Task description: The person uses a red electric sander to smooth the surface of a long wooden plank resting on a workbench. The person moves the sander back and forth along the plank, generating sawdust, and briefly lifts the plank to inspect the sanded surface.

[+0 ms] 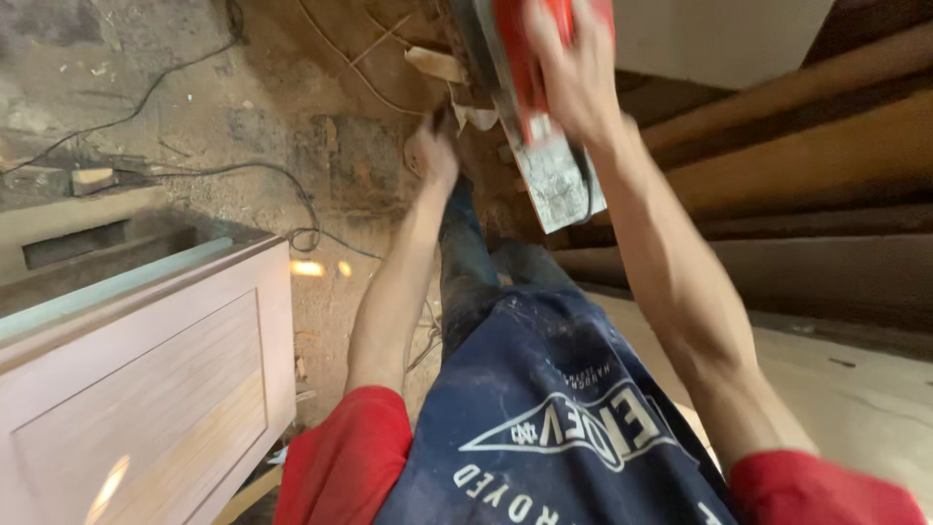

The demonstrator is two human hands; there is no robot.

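My right hand (575, 73) grips the top of a red power saw (530, 107) with a dusty metal base plate, held out in front of me at the top of the view. My left hand (432, 156) reaches down and forward just left of the saw, touching the workpiece near its blade; what it rests on is blurred and partly hidden by the tool. Pale wood offcuts (437, 64) lie beside the saw. I wear a dark blue apron (554, 408) over red sleeves and jeans.
A pale wooden cabinet with a panelled door (146, 389) stands at my left. Dark cables (292, 185) trail over the dusty floor. Long brown boards (807, 156) lie stacked at the right, with a light sheet (855, 389) beneath them.
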